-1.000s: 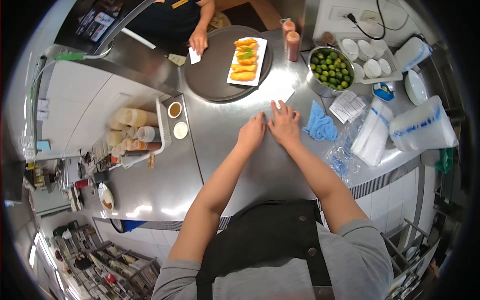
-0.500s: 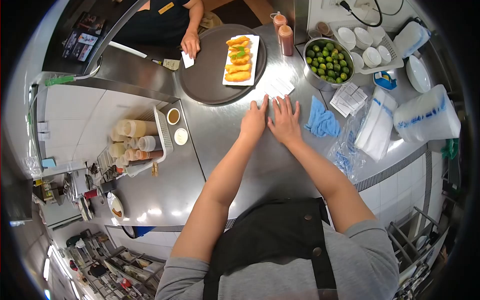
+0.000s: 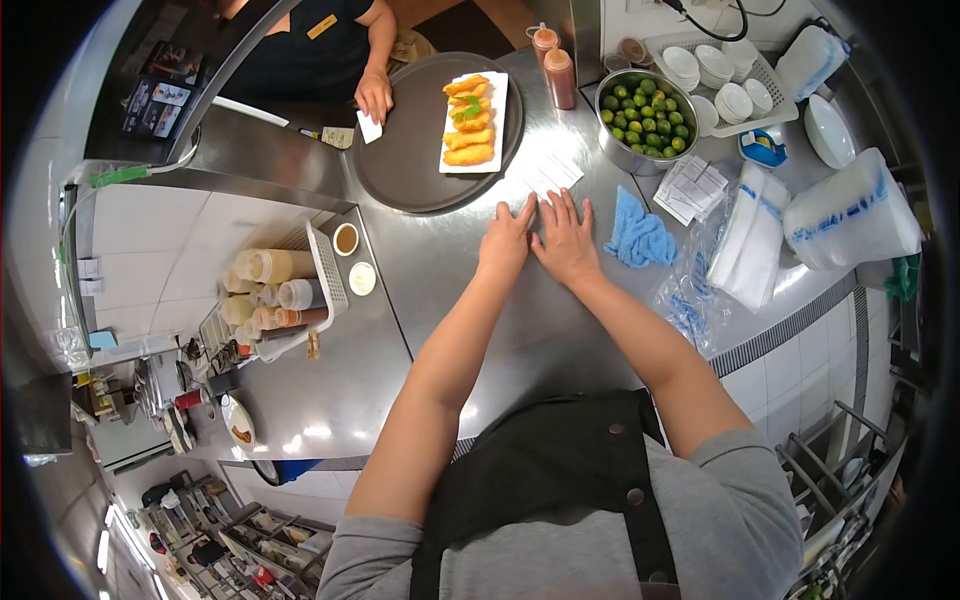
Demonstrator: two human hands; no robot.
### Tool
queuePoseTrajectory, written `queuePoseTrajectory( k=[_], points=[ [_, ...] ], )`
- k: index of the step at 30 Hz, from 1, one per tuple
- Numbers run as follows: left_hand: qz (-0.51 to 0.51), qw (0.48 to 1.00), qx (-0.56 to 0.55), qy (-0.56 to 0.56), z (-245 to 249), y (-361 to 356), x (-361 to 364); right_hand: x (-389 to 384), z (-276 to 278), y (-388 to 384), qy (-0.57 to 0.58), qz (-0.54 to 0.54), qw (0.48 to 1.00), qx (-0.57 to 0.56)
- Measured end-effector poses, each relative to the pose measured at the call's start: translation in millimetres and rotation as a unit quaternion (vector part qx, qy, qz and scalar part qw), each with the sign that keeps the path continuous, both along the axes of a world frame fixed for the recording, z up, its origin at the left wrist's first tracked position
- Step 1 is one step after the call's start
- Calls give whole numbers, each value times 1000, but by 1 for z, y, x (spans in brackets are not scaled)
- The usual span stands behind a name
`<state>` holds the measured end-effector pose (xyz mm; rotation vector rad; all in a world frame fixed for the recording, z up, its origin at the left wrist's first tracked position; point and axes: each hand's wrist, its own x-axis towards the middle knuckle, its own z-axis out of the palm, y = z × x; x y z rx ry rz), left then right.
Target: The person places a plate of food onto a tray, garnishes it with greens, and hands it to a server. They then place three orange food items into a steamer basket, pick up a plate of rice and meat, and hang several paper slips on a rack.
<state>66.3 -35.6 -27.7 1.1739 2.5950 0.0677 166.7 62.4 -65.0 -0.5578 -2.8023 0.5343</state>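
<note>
My left hand (image 3: 504,240) rests on the steel counter (image 3: 440,270), its fingers reaching forward to the near edge of a white printed slip (image 3: 556,172). Beside it, my right hand (image 3: 565,238) lies flat with fingers spread, the fingertips at the same slip. Neither hand grips anything. Just beyond is a round brown tray (image 3: 400,150), bearing a white rectangular plate (image 3: 488,158) of golden fried rolls (image 3: 470,138) topped with a green leaf. Across the counter, another person's hand (image 3: 374,95) holds a small white paper (image 3: 369,128) at the tray's rim.
Right of my hands lie a blue cloth (image 3: 640,235), stacked slips (image 3: 690,190) and plastic bags (image 3: 750,235). A pot of green limes (image 3: 645,118), sauce bottles (image 3: 560,80) and a rack of bowls (image 3: 735,80) stand behind. On the left are a bottle basket (image 3: 325,265) and two sauce cups (image 3: 346,239).
The view has shifted slightly. My hands stay at the slip in nearly the same pose, and the other person's hand remains at the tray with its paper.
</note>
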Motion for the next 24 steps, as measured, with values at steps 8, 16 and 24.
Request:
queuePoseTrajectory(
  k=[8,16,24],
  points=[
    [15,1000,-10,6,-5,2,-1,-2,-1,1,8,3,1000,5],
    [33,999,1,-32,1,5,-1,0,-1,-1,15,3,1000,7],
    [8,1000,7,-15,-10,0,-5,-3,0,-1,-11,-5,1000,3]
  ],
)
